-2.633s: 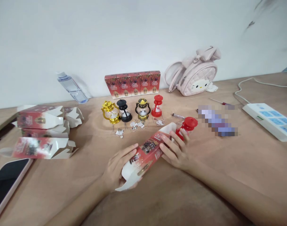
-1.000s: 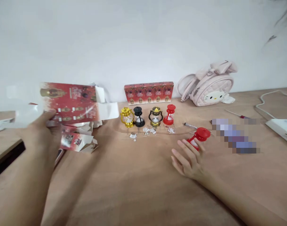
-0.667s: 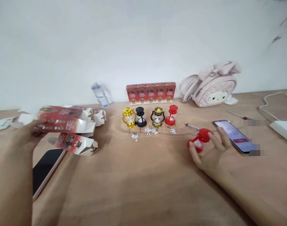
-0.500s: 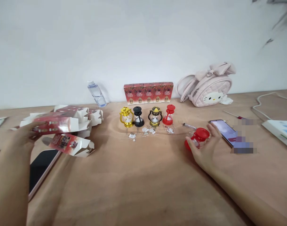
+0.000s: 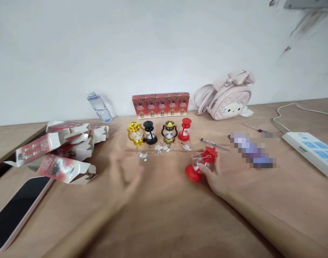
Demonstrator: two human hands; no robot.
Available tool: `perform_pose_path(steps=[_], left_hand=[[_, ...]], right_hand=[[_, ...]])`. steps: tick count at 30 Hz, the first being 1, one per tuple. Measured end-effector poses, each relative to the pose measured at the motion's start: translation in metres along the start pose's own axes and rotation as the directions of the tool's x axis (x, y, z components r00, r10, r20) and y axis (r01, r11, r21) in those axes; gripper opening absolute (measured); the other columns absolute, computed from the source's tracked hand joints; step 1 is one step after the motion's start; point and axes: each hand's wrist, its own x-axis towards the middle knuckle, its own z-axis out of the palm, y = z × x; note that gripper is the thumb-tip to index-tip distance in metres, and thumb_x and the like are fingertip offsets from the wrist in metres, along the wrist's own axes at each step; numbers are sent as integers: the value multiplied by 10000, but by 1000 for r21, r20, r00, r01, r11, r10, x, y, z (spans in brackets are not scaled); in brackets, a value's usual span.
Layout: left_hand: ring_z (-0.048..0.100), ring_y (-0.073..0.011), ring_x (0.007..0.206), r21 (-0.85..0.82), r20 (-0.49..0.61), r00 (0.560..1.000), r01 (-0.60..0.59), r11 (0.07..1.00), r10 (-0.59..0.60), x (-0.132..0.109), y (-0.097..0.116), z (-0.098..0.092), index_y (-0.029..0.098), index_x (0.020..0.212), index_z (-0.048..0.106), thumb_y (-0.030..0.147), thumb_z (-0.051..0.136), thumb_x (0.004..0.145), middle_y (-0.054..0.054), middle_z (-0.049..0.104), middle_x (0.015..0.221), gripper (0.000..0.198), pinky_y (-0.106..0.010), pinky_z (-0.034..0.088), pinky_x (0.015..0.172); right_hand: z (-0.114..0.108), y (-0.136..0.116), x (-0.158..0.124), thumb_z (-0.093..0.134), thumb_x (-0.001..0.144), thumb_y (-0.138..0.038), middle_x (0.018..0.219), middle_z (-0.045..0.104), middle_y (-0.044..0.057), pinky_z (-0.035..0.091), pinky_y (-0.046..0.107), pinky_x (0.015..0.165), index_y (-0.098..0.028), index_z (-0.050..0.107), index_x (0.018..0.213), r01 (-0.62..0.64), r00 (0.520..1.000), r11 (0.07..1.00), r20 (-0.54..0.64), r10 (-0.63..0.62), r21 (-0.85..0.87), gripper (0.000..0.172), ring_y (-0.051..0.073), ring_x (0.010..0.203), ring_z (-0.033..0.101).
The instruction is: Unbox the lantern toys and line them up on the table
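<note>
My right hand (image 5: 216,179) is closed around a small red toy lantern (image 5: 195,172), tilted, with a clear middle and a thin wire handle across it. My left hand (image 5: 125,186) is blurred by motion over the middle of the table; thumb and fingers look spread, and nothing shows between them. Beyond the hands stand a gold lantern (image 5: 136,134), a black lantern (image 5: 150,133), a black-and-gold lantern (image 5: 169,133) and another red lantern (image 5: 184,130). Small white bits (image 5: 162,148) and bent wires lie in front of them.
Opened red-and-white cartons (image 5: 67,168) are heaped at left beside a phone (image 5: 21,211). Several red boxes (image 5: 161,105) line the wall between a bottle (image 5: 99,107) and a pink bag (image 5: 231,102). At right lie a pen (image 5: 215,144), a screwdriver (image 5: 257,129) and a power strip (image 5: 312,150).
My left hand has left the cartons and swung right toward the middle. My right hand has brought the red lantern leftward and nearer, tipping it. The view has shifted slightly right.
</note>
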Motion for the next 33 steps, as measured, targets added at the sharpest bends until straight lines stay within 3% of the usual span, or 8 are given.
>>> perform_pose_path(steps=[2, 6, 10, 14, 19, 25, 28, 33], left_hand=[[560, -279, 1120, -44, 246, 966, -72, 996, 81, -29, -2, 35, 267, 1110, 548, 280, 648, 733, -73, 587, 1146, 391, -475, 475, 965], [561, -279, 1141, -135, 644, 764, 67, 989, 36, -50, -3, 57, 237, 1316, 432, 303, 663, 759, -126, 560, 1256, 607, -471, 464, 969], [573, -296, 1101, -159, 735, 676, 241, 957, -49, -48, -6, 52, 245, 1207, 497, 382, 769, 656, -109, 581, 1215, 630, -464, 475, 930], [609, -260, 1001, -225, 757, 640, 439, 870, -128, -50, -7, 52, 228, 1064, 467, 423, 820, 584, -86, 610, 1109, 628, -393, 505, 836], [632, -221, 873, -308, 695, 698, 503, 808, -170, -46, -9, 51, 238, 1014, 420, 476, 792, 610, -43, 633, 965, 599, -332, 507, 734], [640, -201, 821, -323, 533, 809, 466, 824, -249, -40, -9, 52, 221, 1026, 451, 382, 756, 649, -49, 630, 952, 511, -330, 520, 726], [627, -199, 855, -238, 373, 890, 365, 900, -262, -43, -8, 54, 212, 1026, 443, 324, 738, 659, -40, 612, 964, 484, -345, 517, 763], [604, -209, 918, -47, 186, 963, 205, 978, -193, -50, -12, 56, 202, 1080, 457, 287, 730, 674, -47, 569, 1022, 496, -359, 502, 808]], right_hand=[[9, -10, -3, 225, 978, -231, 1233, 581, 167, 580, 341, 696, -238, 4, 1462, -104, 994, 976, 37, 98, 194, 532, 199, 938, 693], [22, -35, -12, 236, 947, -115, 1300, 545, 201, 571, 346, 788, -227, -34, 1450, -143, 979, 968, 175, 107, 208, 582, 201, 1105, 636], [22, -64, -12, 242, 985, -303, 1414, 436, 195, 540, 328, 909, -199, 83, 1401, -151, 919, 937, 395, 15, 314, 457, 151, 1286, 486], [16, -66, -4, 86, 934, -579, 1418, 426, 175, 441, 378, 1059, -165, 230, 1389, -75, 907, 950, 417, -62, 304, 632, 196, 1357, 390], [-1, -8, 11, 179, 987, -402, 1372, 494, 147, 461, 384, 1027, -169, 263, 1413, -48, 975, 989, 208, 78, -143, 493, 198, 1301, 467], [-33, 65, 33, 354, 958, -433, 1180, 638, 147, 497, 458, 913, -158, 520, 1221, -202, 955, 829, 81, 284, -521, 414, 260, 1114, 609], [-35, 60, 35, 418, 933, -439, 1258, 574, 188, 460, 519, 956, -132, 452, 1294, -185, 978, 813, -24, 206, -552, 475, 309, 1188, 548], [-12, -12, 16, 493, 892, -210, 1214, 580, 104, 490, 412, 968, -275, 377, 1360, 118, 993, 895, 31, -116, -430, 486, 247, 1155, 554]])
